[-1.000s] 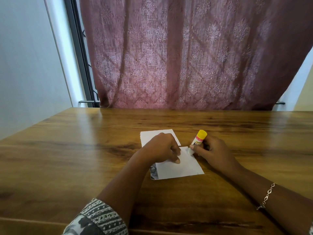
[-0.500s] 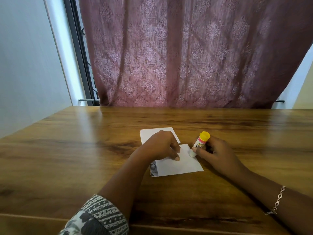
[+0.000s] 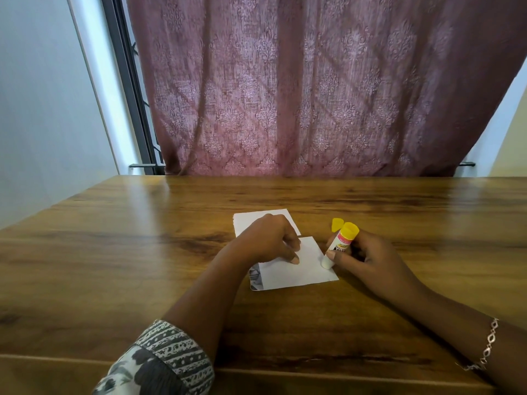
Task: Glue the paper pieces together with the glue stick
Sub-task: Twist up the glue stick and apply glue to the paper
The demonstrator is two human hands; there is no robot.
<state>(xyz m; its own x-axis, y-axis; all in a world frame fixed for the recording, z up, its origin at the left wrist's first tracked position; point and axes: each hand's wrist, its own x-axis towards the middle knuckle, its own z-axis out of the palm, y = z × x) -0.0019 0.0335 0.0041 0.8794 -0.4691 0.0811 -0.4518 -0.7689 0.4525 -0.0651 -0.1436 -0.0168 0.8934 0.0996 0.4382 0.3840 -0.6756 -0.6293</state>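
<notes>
Two white paper pieces lie on the wooden table (image 3: 114,252). The near paper (image 3: 296,270) has a printed strip at its left edge; the far paper (image 3: 248,220) peeks out behind my left hand (image 3: 268,240). That hand holds the near paper down with its fingertips. My right hand (image 3: 368,260) grips the glue stick (image 3: 338,246), tilted, yellow end up, its white tip touching the near paper's right edge. A yellow cap (image 3: 336,223) lies on the table just behind the stick.
A maroon patterned curtain (image 3: 313,95) hangs behind the table's far edge. A dark window frame (image 3: 128,81) and a pale wall stand at the left. The table's front edge runs close to my forearms.
The glue stick's tip has slid nearer along the paper's right edge. The yellow cap has come into sight behind the stick. My left hand stays pressing the paper.
</notes>
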